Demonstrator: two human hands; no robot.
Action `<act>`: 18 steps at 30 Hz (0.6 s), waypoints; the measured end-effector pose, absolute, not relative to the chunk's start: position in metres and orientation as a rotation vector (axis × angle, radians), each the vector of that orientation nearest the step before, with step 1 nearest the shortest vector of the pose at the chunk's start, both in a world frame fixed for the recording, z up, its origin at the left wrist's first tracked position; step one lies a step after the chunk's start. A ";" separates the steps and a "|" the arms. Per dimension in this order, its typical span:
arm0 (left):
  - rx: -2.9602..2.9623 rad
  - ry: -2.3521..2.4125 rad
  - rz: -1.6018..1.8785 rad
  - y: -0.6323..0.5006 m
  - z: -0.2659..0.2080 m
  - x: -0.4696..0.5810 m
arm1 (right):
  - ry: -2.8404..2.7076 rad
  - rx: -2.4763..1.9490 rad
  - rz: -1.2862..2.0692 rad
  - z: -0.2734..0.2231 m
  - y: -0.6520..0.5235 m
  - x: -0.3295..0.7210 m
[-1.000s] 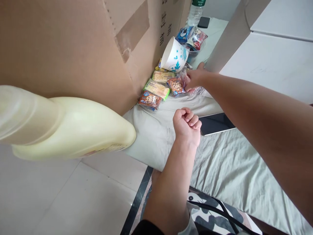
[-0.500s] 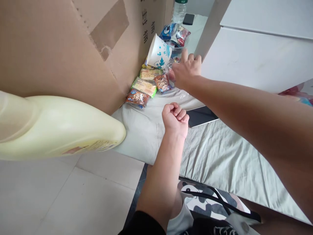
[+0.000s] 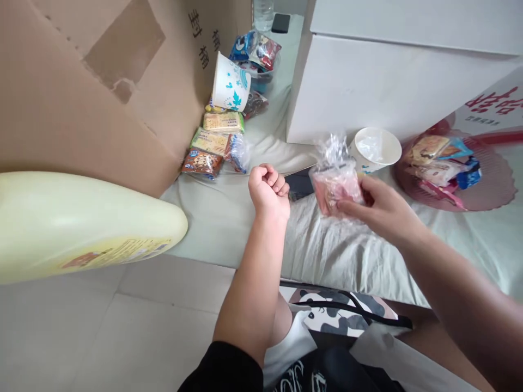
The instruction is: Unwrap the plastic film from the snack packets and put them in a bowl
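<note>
My right hand (image 3: 386, 209) grips a pink packet in clear plastic wrap (image 3: 337, 190), its crinkled top sticking up, above the cloth in front of a white paper cup (image 3: 376, 147). Curled into a loose fist, my left hand (image 3: 269, 190) rests palm up with nothing visible in it. Beside it, a dark tablet-like device (image 3: 300, 184) lies partly hidden behind the pink packet. Wrapped snacks lie to the left: a brown cookie packet (image 3: 203, 163) and a cracker packet (image 3: 223, 122). A second paper cup with blue print (image 3: 231, 84) leans over on the pile.
At the right, a pink clear plate (image 3: 496, 174) holds several wrapped snacks. A cardboard box (image 3: 122, 120) and a pale yellow bottle (image 3: 93, 218) stand left. A white box (image 3: 368, 81) stands behind the cup. Farther back are a bowl of packets (image 3: 261, 81) and a water bottle (image 3: 263, 15).
My right hand has moved right and nearer from the snack pile, now carrying the pink packet. The view has swung right, bringing the second cup and pink plate into sight. My left hand stays curled.
</note>
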State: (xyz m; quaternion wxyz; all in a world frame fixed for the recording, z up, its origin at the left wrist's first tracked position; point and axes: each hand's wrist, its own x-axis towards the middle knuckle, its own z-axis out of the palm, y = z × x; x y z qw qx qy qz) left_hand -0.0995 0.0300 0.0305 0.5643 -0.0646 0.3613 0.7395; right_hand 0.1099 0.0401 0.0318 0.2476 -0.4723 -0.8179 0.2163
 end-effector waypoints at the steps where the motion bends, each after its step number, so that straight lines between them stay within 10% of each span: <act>1: -0.093 0.889 1.733 0.030 0.030 -0.094 | -2.236 -1.353 0.537 0.023 0.031 0.126; 12: 1.200 1.568 1.273 0.014 -0.001 -0.015 | -1.986 -1.312 0.283 -0.022 -0.018 0.199; 18: 1.615 1.590 0.727 0.001 -0.010 0.002 | -1.985 -1.298 0.853 -0.027 -0.023 0.223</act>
